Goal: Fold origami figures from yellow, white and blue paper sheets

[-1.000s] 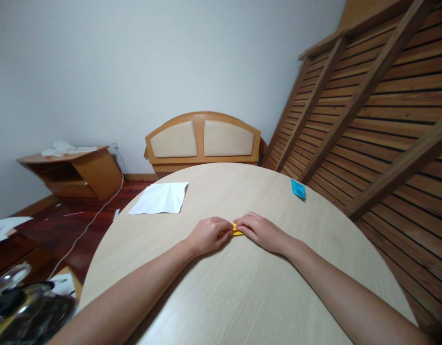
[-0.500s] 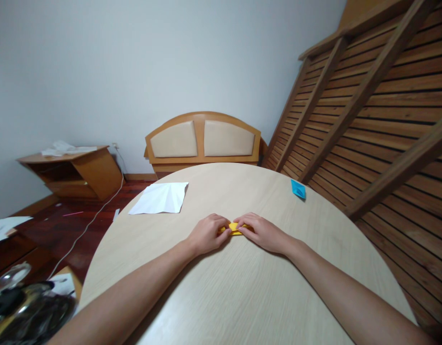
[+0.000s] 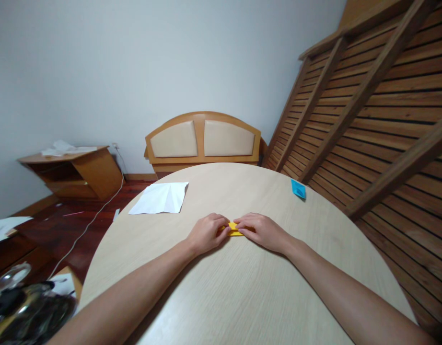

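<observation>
Left hand (image 3: 206,233) curling fingers, tips pinching left end of yellow paper (image 3: 235,229). Right hand (image 3: 261,231) lying flatter, fingertips pressing down on paper's right end. Both grips closing on paper, hands almost touching. Paper sitting flat on desk (image 3: 242,287) between fingertips, mostly hidden, near desk middle. White sheet (image 3: 160,198) lying far left on desk, well apart. Blue paper (image 3: 298,189) resting near far right edge.

Matt pale wood-grain table (image 3: 242,297); smooth yellow paper (image 3: 234,229); creased white paper sheet (image 3: 159,199)
</observation>
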A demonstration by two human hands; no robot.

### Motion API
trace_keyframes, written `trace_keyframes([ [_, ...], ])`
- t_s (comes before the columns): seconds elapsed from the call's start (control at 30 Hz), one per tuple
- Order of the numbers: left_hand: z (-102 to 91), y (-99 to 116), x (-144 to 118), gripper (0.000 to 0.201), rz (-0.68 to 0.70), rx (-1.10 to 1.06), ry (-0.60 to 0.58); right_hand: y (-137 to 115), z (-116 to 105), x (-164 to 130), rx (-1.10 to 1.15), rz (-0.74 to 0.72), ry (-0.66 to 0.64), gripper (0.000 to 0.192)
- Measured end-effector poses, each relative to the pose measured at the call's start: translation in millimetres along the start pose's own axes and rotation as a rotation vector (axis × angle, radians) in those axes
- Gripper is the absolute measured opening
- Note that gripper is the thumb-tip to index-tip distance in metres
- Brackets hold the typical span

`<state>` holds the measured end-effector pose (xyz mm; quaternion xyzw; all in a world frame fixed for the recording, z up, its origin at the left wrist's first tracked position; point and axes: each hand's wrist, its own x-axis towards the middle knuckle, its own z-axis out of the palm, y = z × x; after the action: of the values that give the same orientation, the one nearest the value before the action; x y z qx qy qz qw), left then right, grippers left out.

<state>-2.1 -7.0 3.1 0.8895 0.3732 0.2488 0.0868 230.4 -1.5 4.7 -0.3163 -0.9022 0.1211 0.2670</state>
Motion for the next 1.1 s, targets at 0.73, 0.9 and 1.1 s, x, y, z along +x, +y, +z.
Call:
trace_keyframes([
  [0.73, -0.1, -2, 0, 0.014, 0.155, 0.199, -0.009, -11, -2, 3, 0.051, 0.083, 0.032, 0.011],
  [0.9, -1.5, -2, 1, 0.016, 0.167, 0.217, -0.019, -12, -1, 3, 0.012, 0.072, 0.022, 0.012],
  [1.1, -1.1, 1, 1, 0.014, 0.179, 0.272, -0.032, -16, -1, 4, -0.019, 0.055, 0.034, 0.011],
])
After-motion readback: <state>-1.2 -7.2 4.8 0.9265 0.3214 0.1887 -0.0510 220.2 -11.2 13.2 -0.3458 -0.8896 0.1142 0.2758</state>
